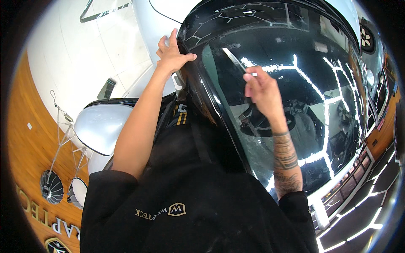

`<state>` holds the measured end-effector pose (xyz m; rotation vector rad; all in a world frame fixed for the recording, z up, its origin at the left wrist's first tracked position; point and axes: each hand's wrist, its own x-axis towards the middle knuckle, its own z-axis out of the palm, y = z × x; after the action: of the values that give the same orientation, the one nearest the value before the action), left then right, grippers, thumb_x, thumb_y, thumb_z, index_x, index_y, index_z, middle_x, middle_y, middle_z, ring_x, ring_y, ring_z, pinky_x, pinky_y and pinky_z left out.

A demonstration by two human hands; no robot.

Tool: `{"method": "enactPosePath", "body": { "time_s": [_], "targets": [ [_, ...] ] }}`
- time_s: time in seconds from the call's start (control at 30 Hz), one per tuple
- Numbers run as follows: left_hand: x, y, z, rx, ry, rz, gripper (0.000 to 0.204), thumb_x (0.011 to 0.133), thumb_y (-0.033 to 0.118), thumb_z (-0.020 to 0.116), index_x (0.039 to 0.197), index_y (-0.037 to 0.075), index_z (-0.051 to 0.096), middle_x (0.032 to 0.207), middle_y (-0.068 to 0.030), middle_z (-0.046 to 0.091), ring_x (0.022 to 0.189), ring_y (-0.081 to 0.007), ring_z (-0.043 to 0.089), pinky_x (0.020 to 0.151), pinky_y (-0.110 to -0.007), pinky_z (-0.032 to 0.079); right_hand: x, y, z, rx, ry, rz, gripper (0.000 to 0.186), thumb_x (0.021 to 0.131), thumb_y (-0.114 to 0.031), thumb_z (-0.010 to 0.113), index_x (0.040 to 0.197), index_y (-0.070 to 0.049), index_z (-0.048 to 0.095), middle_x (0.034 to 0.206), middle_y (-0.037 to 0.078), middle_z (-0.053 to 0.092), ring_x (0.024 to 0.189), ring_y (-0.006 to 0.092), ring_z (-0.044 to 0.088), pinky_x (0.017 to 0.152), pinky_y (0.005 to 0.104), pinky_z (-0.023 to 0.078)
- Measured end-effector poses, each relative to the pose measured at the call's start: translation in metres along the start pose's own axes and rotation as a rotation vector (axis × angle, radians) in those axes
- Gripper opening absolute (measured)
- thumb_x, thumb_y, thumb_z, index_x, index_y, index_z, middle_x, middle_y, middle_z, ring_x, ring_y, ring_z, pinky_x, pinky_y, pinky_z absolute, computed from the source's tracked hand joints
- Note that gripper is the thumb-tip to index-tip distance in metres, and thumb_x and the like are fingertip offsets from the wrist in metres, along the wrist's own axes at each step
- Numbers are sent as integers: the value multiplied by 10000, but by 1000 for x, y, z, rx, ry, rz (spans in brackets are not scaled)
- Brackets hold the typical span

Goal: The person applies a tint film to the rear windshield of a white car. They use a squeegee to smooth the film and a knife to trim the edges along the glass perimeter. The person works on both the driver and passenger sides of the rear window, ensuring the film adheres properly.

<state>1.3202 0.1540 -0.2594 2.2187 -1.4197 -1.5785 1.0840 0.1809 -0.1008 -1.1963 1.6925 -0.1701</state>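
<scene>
A slim silver blade-like tool is pinched between the thumb and fingers of my right hand. Its long end points up and to the left, over the dark windshield; whether it touches the glass cannot be told. My left hand rests, fingers spread, at the glossy black edge trim beside the glass, its thumb reaching across onto the black surface. Whitish smears mark parts of the windshield, and a steering wheel shows dimly through it.
A pale silver-blue side mirror juts out beneath my left arm. Studio lamps on stands are at the lower left, before a wooden surface. Another car with a dark wheel stands at the far right. Bright hexagonal lights reflect in the glass.
</scene>
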Motion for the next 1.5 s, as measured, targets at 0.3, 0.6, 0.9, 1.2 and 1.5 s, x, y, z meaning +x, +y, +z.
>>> {"method": "enactPosePath", "body": {
  "time_s": [0.3, 0.6, 0.9, 1.2, 1.5],
  "targets": [
    [-1, 13, 6, -184, 1, -69, 1158, 598, 454, 817, 1505, 275, 119, 1519, -273, -49, 1376, -515, 41, 1028, -641, 244, 16, 1, 77, -221, 291, -259, 68, 787, 24, 641, 774, 50, 580, 802, 175, 635, 631, 276, 645, 602, 346, 508],
    [3, 3, 6, -20, -97, 58, 1149, 618, 442, 816, 1508, 266, 112, 1496, -320, -154, 1354, -570, -61, 1070, -631, 184, 27, -3, 97, -192, 239, -172, 99, 763, -35, 652, 819, 24, 597, 867, 184, 597, 738, 386, 619, 655, 446, 507],
    [3, 6, -2, -66, -164, 35, 1145, 620, 385, 822, 1509, 253, 112, 1482, -334, -182, 1344, -587, -84, 1092, -610, 152, 29, -16, 107, -351, 261, -170, 100, 742, 5, 655, 820, 57, 620, 923, 165, 625, 732, 372, 635, 659, 414, 517],
    [7, 1, 1, 30, -134, 68, 1109, 650, 448, 793, 1510, 269, 116, 1481, -343, -150, 1352, -562, 8, 1086, -586, 199, 22, -20, 112, -354, 249, -151, 66, 762, -9, 622, 777, 47, 591, 915, 173, 604, 733, 394, 626, 648, 450, 512],
    [7, 2, -1, -1, -164, 57, 1128, 639, 462, 803, 1509, 290, 106, 1487, -330, -150, 1358, -554, -8, 1093, -585, 180, 17, -25, 129, -370, 259, -79, 67, 784, -18, 609, 783, 46, 587, 902, 184, 588, 706, 413, 621, 620, 471, 516]
  ]
}}
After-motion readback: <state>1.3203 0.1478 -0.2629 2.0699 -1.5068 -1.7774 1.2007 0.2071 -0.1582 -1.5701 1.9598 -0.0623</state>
